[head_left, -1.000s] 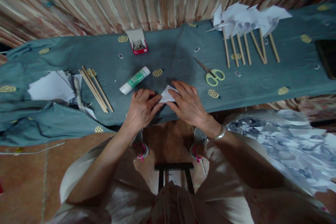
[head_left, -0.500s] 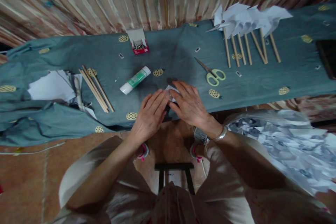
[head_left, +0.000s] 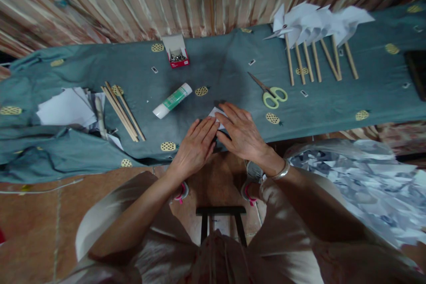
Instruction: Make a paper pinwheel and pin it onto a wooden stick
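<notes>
A small piece of white paper [head_left: 216,112] lies at the table's near edge, mostly covered by my fingers. My left hand [head_left: 196,144] rests flat on its left side with fingers stretched out. From the right, my right hand [head_left: 241,131] presses on the paper, fingers extended and slightly spread. The fingertips of both hands almost meet over it. A white and green glue stick [head_left: 172,100] lies left of the hands. To their right are scissors with pale green handles [head_left: 274,96], blades a little apart.
Paper pinwheels [head_left: 309,22] on wooden sticks lie at the back right. A red box [head_left: 178,60] of metal pins stands at the back. Loose sticks [head_left: 120,115] and stacked white paper sheets [head_left: 66,108] are on the left. A bag of paper pieces [head_left: 366,182] sits at the lower right.
My left hand has slid slightly left and toward me, so more of the paper shows. The right hand stays nearly in place on it.
</notes>
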